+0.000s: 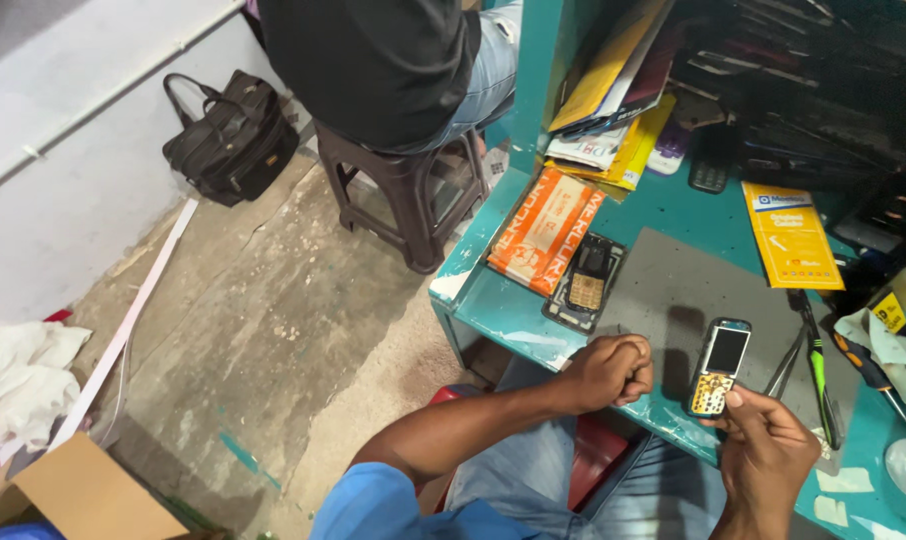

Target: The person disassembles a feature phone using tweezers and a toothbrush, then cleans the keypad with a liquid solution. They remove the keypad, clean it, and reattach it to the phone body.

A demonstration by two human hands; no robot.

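My right hand (763,450) holds a small keypad phone (720,365) with a dark screen and yellowish keypad, thumb on its lower end, above the near edge of a teal workbench (493,300). My left hand (610,372) is curled into a fist at the bench edge, left of the phone; I see nothing in it. An opened phone body (586,280) with exposed circuit board lies on the bench beside a grey work mat (663,290).
An orange packet (546,230) and a yellow packet (791,237) lie on the bench. Tweezers and screwdrivers (818,370) sit right of the phone. Another person sits on a brown stool (403,190). A black bag (231,135), cardboard box (73,495) and crumpled cloth (23,375) are on the floor.
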